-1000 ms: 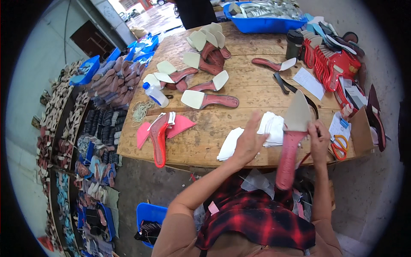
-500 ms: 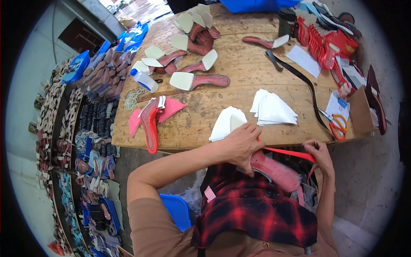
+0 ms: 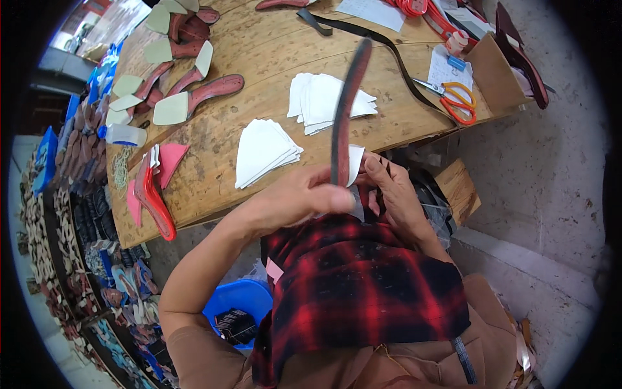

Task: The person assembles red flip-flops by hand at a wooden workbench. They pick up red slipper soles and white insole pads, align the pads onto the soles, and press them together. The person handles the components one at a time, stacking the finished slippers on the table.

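Observation:
My left hand (image 3: 304, 198) grips the lower end of a red shoe insole (image 3: 350, 110), which stands up edge-on, its dark edge toward me. A small white pad (image 3: 355, 163) shows beside the insole's lower end. My right hand (image 3: 398, 198) is closed, its thumb and fingers at the pad's right edge; a dark strip-like bit shows among those fingers, and I cannot tell what it is. Both hands are above my red-and-black checked apron (image 3: 363, 279), close to the table's edge. Beyond them lie two stacks of white fabric pieces (image 3: 265, 155).
Several red insoles with cream pads (image 3: 172, 109) lie at the far left of the wooden table (image 3: 220, 142), near a bottle (image 3: 126, 135) and a bright red insole (image 3: 152, 201) on pink pieces. Orange-handled scissors (image 3: 457, 100), a black strap (image 3: 395, 55) and a cardboard box (image 3: 495, 74) are right.
My left hand has raised and turned the insole from lying over my lap to standing edge-on. My right hand has come in beside it; the red strip it pulled is out of sight. The view has shifted.

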Tool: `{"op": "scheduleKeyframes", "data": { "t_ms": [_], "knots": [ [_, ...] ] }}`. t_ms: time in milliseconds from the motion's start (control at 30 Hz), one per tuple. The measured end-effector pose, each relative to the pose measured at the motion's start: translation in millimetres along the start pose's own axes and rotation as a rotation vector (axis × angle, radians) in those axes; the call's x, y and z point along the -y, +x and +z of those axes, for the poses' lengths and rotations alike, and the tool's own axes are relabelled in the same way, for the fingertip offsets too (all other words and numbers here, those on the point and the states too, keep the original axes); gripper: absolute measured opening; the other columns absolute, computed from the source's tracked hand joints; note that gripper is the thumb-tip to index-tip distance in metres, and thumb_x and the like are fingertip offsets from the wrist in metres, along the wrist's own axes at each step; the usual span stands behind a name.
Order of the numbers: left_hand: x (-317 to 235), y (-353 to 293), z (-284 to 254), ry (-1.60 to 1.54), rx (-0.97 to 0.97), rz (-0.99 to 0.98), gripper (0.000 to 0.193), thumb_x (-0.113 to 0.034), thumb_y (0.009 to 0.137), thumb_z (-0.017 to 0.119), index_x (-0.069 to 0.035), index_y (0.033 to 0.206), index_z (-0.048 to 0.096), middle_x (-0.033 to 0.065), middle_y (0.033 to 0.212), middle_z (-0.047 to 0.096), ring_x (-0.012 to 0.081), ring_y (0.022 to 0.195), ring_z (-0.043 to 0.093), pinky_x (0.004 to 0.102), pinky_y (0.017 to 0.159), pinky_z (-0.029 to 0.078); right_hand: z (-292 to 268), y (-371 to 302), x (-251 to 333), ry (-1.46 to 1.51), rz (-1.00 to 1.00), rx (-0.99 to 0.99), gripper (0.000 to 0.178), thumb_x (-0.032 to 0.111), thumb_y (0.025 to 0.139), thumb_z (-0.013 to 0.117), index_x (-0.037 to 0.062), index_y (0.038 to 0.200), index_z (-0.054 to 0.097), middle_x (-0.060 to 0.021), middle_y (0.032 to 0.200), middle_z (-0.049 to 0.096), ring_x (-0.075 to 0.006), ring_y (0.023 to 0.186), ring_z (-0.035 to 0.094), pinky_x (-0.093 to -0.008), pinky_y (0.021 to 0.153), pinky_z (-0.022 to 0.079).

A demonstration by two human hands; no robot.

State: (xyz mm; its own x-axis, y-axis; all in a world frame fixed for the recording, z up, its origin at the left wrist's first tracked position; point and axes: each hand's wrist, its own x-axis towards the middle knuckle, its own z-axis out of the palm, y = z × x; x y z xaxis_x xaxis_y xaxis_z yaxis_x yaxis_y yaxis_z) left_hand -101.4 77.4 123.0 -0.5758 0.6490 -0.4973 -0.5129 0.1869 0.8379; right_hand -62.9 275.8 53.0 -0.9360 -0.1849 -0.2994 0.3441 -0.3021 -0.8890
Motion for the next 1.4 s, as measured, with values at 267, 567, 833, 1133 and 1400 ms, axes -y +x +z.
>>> {"op": "scheduleKeyframes", "data": {
  "t_ms": [267, 567, 833, 1133, 1400],
  "knots": [
    [12, -25, -6, 0.847, -0.101, 0.136, 0.099, -0.059, 0.056, 0.081, 0.005, 0.127, 0.054, 0.0205, 0.118, 0.058, 0.0344, 0.116, 0.053, 0.0399, 0.098, 0.041, -2, -4, -14, 0.483, -0.050, -0.171, 0.007, 0.011, 0.091, 0.062, 0.0039, 0.090, 0.064, -0.0039, 0.072, 0.064, -0.0080, 0.050, 0.053, -0.0197, 0.037, 0.031],
    [34, -4, -17, 0.815, 0.005, 0.354, 0.086, -0.051, 0.061, 0.083, -0.001, 0.125, 0.056, 0.0172, 0.121, 0.058, 0.0330, 0.117, 0.052, 0.0413, 0.103, 0.036, -12, -15, -9, 0.429, 0.077, -0.436, 0.025, 0.028, 0.093, 0.064, 0.0121, 0.112, 0.058, -0.0022, 0.102, 0.064, -0.0076, 0.077, 0.062, -0.0219, 0.049, 0.045],
    [45, 7, -30, 0.787, 0.081, 0.310, 0.087, -0.046, 0.056, 0.087, 0.003, 0.122, 0.058, 0.0191, 0.120, 0.059, 0.0334, 0.115, 0.054, 0.0393, 0.099, 0.041, -16, -26, -24, 0.332, 0.140, -0.044, 0.028, 0.028, 0.090, 0.068, 0.0107, 0.109, 0.058, 0.0013, 0.093, 0.063, -0.0064, 0.077, 0.061, -0.0188, 0.055, 0.045],
    [66, 18, -36, 0.522, 0.028, 0.297, 0.078, -0.041, 0.060, 0.086, 0.002, 0.120, 0.061, 0.0169, 0.117, 0.060, 0.0292, 0.113, 0.056, 0.0372, 0.098, 0.043, -27, -25, -25, 0.355, 0.054, -0.004, 0.037, 0.028, 0.090, 0.068, 0.0069, 0.117, 0.057, -0.0036, 0.102, 0.065, -0.0079, 0.076, 0.059, -0.0230, 0.043, 0.039],
    [82, 26, -10, 0.342, -0.187, 0.221, 0.062, -0.038, 0.067, 0.083, 0.003, 0.108, 0.060, 0.0106, 0.098, 0.062, 0.0219, 0.093, 0.057, 0.0348, 0.085, 0.045, 17, 5, -17, 0.099, -0.077, -0.191, 0.047, 0.031, 0.090, 0.067, -0.0033, 0.121, 0.057, -0.0071, 0.107, 0.064, -0.0053, 0.073, 0.056, -0.0200, 0.061, 0.045]
  ]
}}
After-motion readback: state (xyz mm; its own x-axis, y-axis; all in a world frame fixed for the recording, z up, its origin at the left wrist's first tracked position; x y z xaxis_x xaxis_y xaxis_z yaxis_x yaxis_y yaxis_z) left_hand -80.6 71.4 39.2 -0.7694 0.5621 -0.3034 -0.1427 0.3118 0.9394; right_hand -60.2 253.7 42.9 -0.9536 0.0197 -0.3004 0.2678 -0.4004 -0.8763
